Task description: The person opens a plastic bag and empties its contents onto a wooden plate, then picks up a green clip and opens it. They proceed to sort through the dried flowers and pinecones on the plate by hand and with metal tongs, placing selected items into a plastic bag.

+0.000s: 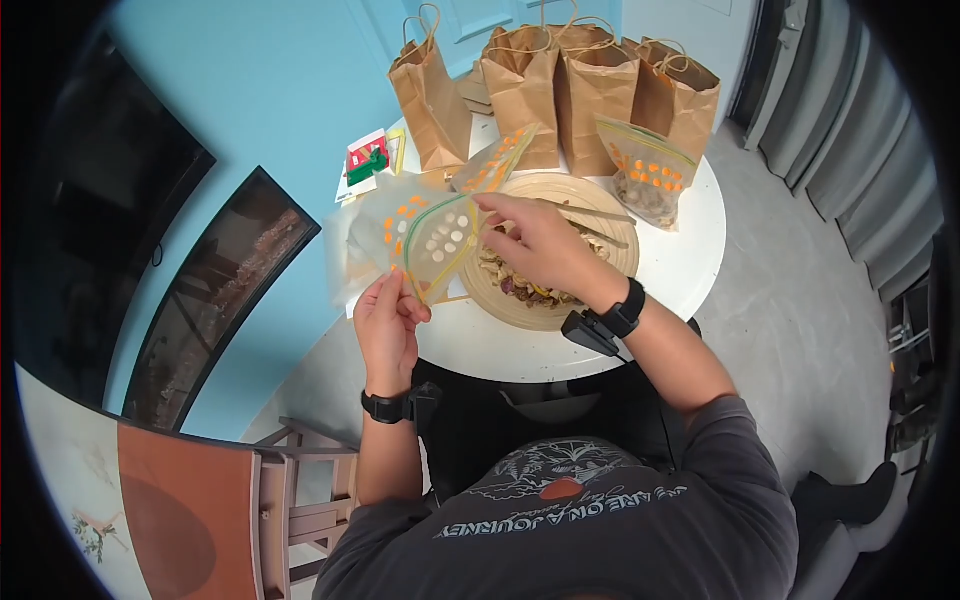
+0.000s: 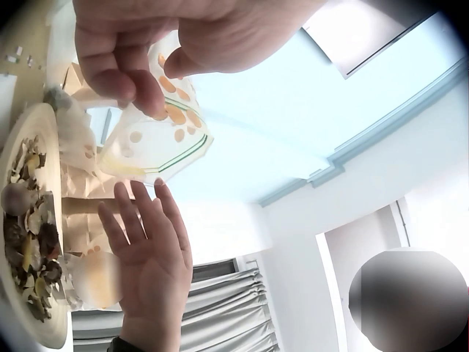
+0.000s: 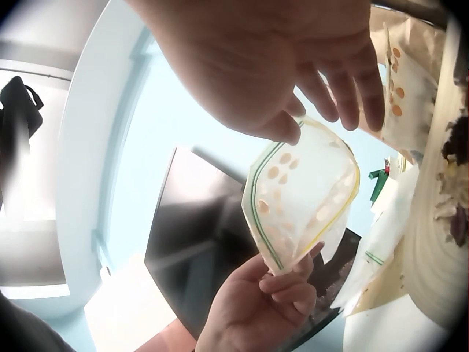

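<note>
My left hand [image 1: 388, 325] pinches the lower corner of a clear zip bag [image 1: 437, 240] with orange and pale dots; its mouth gapes, the green and yellow seal lines apart. At the opposite corner of the mouth is my right hand [image 1: 540, 250], fingertips right at the rim; its fingers look straight in the left wrist view. Below that hand a round, ridged plate [image 1: 500, 305] carries a heap of dried-looking mixed pieces [image 3: 456, 198], pale, brown and purple. Tongs [image 1: 590, 213] lie across the plate's far side.
Several brown paper bags [image 1: 520, 85] with twisted handles stand along the back of the round white table [image 1: 700, 220]. A filled zip bag [image 1: 650, 185] stands at right, another dotted bag [image 1: 497, 160] behind the plate. Flat plastic bags [image 1: 350, 240] lie left, near a green item [image 1: 368, 166].
</note>
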`<state>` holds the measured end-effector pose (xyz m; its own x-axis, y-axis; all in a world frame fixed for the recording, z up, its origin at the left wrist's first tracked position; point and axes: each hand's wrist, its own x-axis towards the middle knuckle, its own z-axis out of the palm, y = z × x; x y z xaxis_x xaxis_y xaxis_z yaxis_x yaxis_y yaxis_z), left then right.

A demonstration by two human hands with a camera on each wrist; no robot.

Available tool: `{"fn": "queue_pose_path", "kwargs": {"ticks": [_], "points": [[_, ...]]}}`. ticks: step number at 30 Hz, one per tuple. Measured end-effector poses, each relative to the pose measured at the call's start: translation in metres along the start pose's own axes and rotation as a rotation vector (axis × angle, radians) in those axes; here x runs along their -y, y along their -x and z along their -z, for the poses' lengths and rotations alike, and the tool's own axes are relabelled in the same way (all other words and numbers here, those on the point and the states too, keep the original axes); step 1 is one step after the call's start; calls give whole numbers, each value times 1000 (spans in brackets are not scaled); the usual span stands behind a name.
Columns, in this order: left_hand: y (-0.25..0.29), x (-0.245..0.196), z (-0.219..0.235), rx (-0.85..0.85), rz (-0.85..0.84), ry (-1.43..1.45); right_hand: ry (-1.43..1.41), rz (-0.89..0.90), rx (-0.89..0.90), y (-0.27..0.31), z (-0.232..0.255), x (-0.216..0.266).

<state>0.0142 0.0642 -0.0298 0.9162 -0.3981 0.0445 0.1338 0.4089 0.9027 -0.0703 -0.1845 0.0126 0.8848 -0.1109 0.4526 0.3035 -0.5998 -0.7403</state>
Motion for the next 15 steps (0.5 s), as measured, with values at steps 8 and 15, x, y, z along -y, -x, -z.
{"fn": "queue_pose_path", "kwargs": {"ticks": [8, 15], "points": [[11, -9, 3, -87, 136, -68, 28, 49, 47, -2, -33, -11], [-1, 13, -1, -240, -234, -1001, 21, 73, 71, 5, -33, -24]]}}
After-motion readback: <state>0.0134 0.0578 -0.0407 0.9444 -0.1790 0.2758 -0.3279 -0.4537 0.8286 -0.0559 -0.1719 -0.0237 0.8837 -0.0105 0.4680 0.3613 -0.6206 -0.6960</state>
